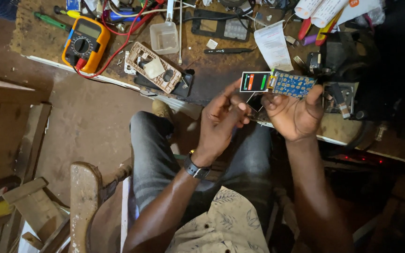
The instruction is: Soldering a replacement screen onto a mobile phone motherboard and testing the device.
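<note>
My right hand (295,114) holds up a blue phone circuit board (292,84) with a small lit screen (255,81) at its left end, showing red and green bands. Thumb and fingers grip the board from below. My left hand (221,121) is beside it, fingertips pinched together just under the screen, touching thin wires or a fine tool that I cannot make out. A dark watch (196,169) is on my left wrist. Both hands hover over my lap at the workbench's front edge.
On the cluttered wooden workbench (43,42) lie an orange multimeter (85,43) with red leads, a beige opened phone frame (154,66), a clear plastic tub (164,37), black tweezers (228,50), a paper slip (274,46) and screwdrivers (52,21). A wooden chair arm (83,201) stands at lower left.
</note>
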